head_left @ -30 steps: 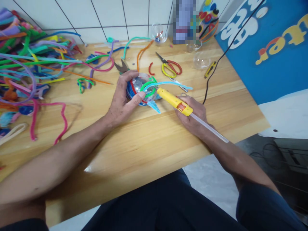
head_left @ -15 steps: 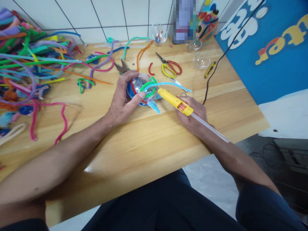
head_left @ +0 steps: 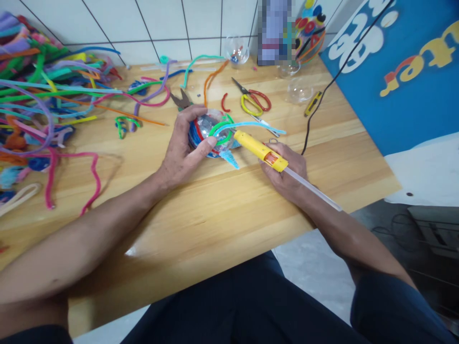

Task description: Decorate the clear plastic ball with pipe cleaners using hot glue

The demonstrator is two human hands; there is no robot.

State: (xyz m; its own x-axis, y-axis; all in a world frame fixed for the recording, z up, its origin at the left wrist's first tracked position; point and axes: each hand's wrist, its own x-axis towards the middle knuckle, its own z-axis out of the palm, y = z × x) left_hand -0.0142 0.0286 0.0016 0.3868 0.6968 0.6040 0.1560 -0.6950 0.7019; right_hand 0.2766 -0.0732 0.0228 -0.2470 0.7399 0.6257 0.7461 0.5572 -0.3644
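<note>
My left hand (head_left: pixel 186 143) is wrapped round a clear plastic ball (head_left: pixel 206 125) trimmed with red, green and blue pipe cleaners. A light blue pipe cleaner (head_left: pixel 251 124) curves off it to the right, and a light blue coiled cone (head_left: pixel 229 158) sticks out at its lower edge. In my right hand (head_left: pixel 287 167) is a yellow glue gun (head_left: pixel 256 147), with a clear glue stick (head_left: pixel 313 189) out of its back end. Its nozzle points at the ball's right side; whether the two touch I cannot tell. Pliers (head_left: pixel 181 99) lie just behind my left fingers.
A tangle of pipe cleaners (head_left: pixel 43 91) covers the left of the table. Scissors (head_left: pixel 253 99), a yellow utility knife (head_left: pixel 313 103) and clear plastic half-balls (head_left: pixel 300 90) lie behind my hands. A black cable (head_left: pixel 328 88) crosses the right side.
</note>
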